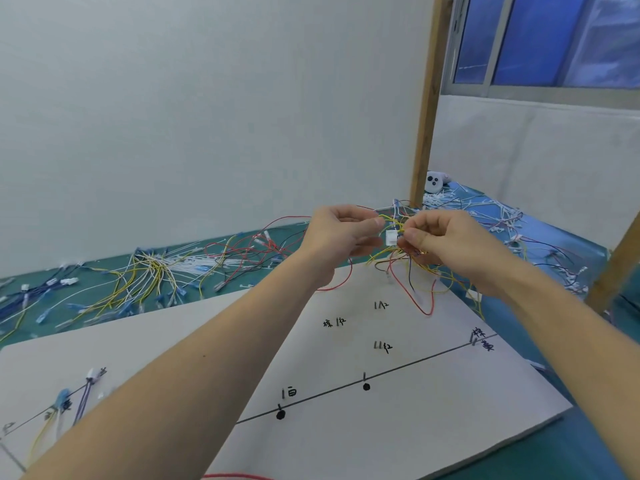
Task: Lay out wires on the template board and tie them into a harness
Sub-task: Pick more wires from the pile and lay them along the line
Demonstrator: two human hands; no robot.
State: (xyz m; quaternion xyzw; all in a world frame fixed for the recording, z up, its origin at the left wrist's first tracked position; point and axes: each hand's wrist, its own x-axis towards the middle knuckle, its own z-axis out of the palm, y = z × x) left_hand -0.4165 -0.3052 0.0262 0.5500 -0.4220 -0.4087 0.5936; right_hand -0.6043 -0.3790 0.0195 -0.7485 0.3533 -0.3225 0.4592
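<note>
Pinching yellow strands, the left hand (341,233) and right hand (446,244) hold a tangled wire bundle (408,258) (white connector (391,238) between them) above the template board (398,427), apparently sorting wires before layout.

1. You work in even, fairly bright, cool-toned light, with no hard glare on the white wall (207,98)
2. The window (540,39) at upper right reads deep blue and adds little visible light
3. Shadows are soft: your forearms cast only a faint grey smudge on the template board (381,427)
4. Wide-angle distortion bends the wooden post (427,98) and stretches your arms at the lower edges
5. The picture is slightly soft throughout, and the wires (156,271) at left blur into streaks
</note>
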